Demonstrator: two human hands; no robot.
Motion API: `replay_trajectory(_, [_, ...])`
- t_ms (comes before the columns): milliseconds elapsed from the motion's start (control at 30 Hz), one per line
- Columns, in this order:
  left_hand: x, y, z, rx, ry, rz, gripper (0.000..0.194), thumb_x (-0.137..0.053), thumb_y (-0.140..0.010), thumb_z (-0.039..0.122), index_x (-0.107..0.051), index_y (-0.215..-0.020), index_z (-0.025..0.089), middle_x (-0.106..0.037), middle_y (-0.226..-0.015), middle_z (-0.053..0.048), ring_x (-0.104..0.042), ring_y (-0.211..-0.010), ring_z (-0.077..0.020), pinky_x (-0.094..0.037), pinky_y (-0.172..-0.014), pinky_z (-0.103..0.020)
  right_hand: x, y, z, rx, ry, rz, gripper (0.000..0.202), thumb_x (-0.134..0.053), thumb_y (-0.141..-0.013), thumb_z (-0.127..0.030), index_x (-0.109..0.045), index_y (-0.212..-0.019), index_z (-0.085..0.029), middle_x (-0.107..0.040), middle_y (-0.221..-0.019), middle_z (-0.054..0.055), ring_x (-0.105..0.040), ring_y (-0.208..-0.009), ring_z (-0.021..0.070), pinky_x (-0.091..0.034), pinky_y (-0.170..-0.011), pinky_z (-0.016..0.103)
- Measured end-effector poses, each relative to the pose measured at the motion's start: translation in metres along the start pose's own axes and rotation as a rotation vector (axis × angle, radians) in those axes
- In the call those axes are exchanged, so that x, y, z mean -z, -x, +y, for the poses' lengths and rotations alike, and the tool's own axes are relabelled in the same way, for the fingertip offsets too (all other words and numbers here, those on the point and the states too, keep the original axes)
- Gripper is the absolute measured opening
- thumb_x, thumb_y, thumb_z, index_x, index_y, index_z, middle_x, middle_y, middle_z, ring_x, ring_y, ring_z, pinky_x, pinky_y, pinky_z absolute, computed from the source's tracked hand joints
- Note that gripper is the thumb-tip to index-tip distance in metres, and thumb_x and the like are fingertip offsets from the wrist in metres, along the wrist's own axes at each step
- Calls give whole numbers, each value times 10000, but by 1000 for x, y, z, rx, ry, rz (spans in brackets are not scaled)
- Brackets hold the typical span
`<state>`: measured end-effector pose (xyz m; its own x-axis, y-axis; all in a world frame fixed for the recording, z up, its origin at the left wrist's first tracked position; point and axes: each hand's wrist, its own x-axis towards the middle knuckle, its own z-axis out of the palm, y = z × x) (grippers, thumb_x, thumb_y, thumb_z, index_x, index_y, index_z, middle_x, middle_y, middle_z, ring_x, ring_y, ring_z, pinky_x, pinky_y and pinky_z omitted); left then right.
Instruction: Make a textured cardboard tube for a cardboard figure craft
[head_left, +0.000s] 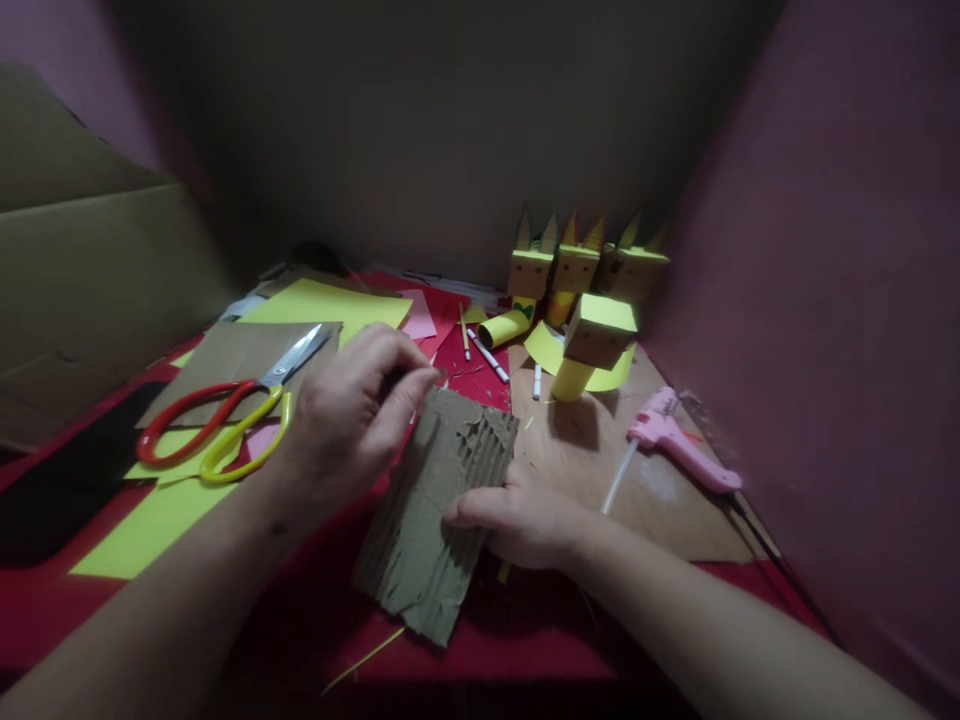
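A piece of corrugated cardboard (435, 510) is held tilted above the red table cover, its top layer partly torn away so the ridges show. My right hand (529, 515) grips its right edge, thumb on the face and fingers hidden behind. At the upper left corner, my left hand (360, 405) is closed in a pinch of thumb and forefinger; any scrap between the fingertips is too small to make out. Left of that hand lie scissors (259, 400) with one red and one yellow handle, blades pointing away from me.
Yellow paper (322, 305) and a brown cardboard sheet (225, 350) lie at left. Behind stand several box-headed figures with pointed ears (532, 270) and an earless one (600, 330). A pink glue gun (679, 440) rests on a brown board (660, 520) by the right wall.
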<state>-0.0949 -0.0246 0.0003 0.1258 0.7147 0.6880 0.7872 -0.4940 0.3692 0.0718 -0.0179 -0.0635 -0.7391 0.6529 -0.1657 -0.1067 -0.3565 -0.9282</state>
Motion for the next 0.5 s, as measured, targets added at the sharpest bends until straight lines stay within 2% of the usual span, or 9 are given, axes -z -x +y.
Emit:
replay_trajectory(100, [1,6,5,-134,39,-191,94,-501,-903,162,-575,-845,156,-563,-831,-27,-541,-754,-136,-443,-668,-271,0,-1,-2,12,-10,15,197,-603,-588,-191,-572,-783,-181,-574,-722,-17,-539,-680,148,-460,-662,280])
replay_trajectory(167, [-2,11,9,-181,30,-240,84,-501,-909,166,-578,-886,143,-563,-877,-43,-546,-783,-138,-457,-687,-269,1,-1,-2,24,3,9,203,-594,-593,-183,-573,-794,-180,-567,-721,-21,-528,-677,142,-449,-646,269])
replay_trajectory(333, [-14,17,9,-253,-66,-222,85,-489,-910,153,-570,-891,135,-560,-888,-56,-545,-758,-144,-459,-657,-280,2,-2,-3,72,119,-17,117,-566,-614,-173,-546,-729,-181,-530,-701,-29,-498,-682,135,-421,-615,250])
replay_trajectory(433, [-19,17,5,-309,-170,-174,104,-470,-907,150,-559,-856,133,-561,-844,-62,-545,-724,-157,-446,-604,-289,3,-2,-2,96,150,-21,99,-560,-628,-174,-547,-726,-182,-535,-722,-29,-495,-688,130,-425,-622,246])
replay_trajectory(500, [-17,14,1,-297,-241,-116,108,-470,-902,165,-559,-851,131,-567,-834,-72,-548,-719,-169,-440,-589,-298,3,-1,-1,72,119,-33,138,-569,-625,-184,-565,-763,-184,-558,-753,-19,-521,-716,143,-446,-661,266])
